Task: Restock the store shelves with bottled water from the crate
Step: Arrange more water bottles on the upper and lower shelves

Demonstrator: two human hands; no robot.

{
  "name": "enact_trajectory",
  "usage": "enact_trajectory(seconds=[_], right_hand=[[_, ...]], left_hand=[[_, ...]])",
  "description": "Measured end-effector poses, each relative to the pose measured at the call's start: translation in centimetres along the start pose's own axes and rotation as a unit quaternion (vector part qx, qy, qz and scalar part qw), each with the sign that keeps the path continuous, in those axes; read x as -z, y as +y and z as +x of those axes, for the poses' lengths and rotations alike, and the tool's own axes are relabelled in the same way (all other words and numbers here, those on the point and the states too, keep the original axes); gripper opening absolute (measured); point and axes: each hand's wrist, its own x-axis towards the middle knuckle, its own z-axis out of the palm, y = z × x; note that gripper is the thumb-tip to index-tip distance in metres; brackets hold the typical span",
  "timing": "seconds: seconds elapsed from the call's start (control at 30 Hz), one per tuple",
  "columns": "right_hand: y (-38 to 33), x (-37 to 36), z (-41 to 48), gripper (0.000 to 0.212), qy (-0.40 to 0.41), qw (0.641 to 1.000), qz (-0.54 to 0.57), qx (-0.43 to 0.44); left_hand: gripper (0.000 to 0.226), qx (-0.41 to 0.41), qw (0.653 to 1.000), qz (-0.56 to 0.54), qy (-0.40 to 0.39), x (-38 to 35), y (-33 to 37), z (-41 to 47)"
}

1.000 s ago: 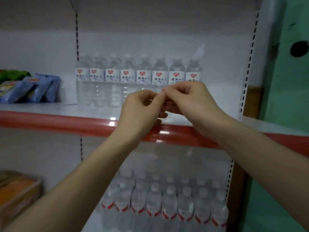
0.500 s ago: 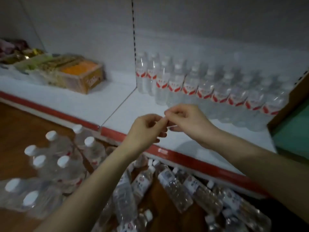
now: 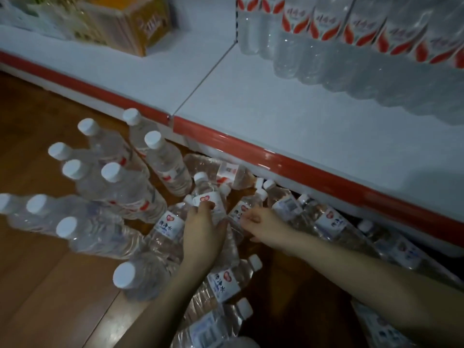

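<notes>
Several clear water bottles with white caps lie and stand in a pile on the wooden floor below the bottom shelf. My left hand point(image 3: 204, 228) grips a small bottle point(image 3: 209, 197) with a red-and-white label, raised a little above the pile. My right hand point(image 3: 261, 223) curls its fingers round the neck end of another lying bottle point(image 3: 244, 208) just beside it. A row of stocked bottles point(image 3: 339, 38) with red labels stands at the back of the white shelf point(image 3: 288, 114).
The shelf's red front edge point(image 3: 251, 146) runs diagonally just above my hands. A yellow carton point(image 3: 140, 23) and other packets sit on the shelf's left section. Larger upright bottles point(image 3: 118, 182) stand on the floor point(image 3: 37, 297) to the left.
My view dropped from the upper shelves to the floor. Both hands, earlier held together in front of the shelf, came down into the bottle pile and each took hold of a bottle.
</notes>
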Motion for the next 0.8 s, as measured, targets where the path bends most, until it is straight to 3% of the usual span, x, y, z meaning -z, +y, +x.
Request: enact_trajectory(seconds=[0.17, 0.23, 0.37, 0.47, 0.6, 0.8], right_hand=[[0.2, -3.0, 1.1, 0.029, -0.078, 0.996, 0.035, -0.002], [0.3, -3.0, 1.3, 0.029, -0.086, 0.994, 0.065, -0.001], [0.7, -2.7, 0.9, 0.039, -0.104, 0.990, 0.097, 0.001], [1.2, -2.7, 0.6, 0.048, -0.103, 0.986, 0.129, -0.001], [1.5, -2.4, 0.0, 0.051, -0.085, 0.985, 0.151, 0.006], [1.4, -0.6, -0.8, 0.059, -0.050, 0.990, 0.132, 0.023]], left_hand=[[0.058, 0.057, 0.998, -0.004, 0.009, -0.3, -1.7, 0.8], [0.050, 0.095, 0.992, -0.076, -0.027, -0.4, -2.4, 1.1], [0.040, 0.162, 0.945, -0.266, -0.100, -0.3, -2.8, 0.5], [0.035, 0.180, 0.911, -0.350, -0.122, 0.0, -2.5, 0.2], [0.039, 0.186, 0.896, -0.381, -0.136, 0.1, -2.2, 0.0], [0.062, 0.176, 0.854, -0.469, -0.137, 0.3, -1.5, -1.1]])
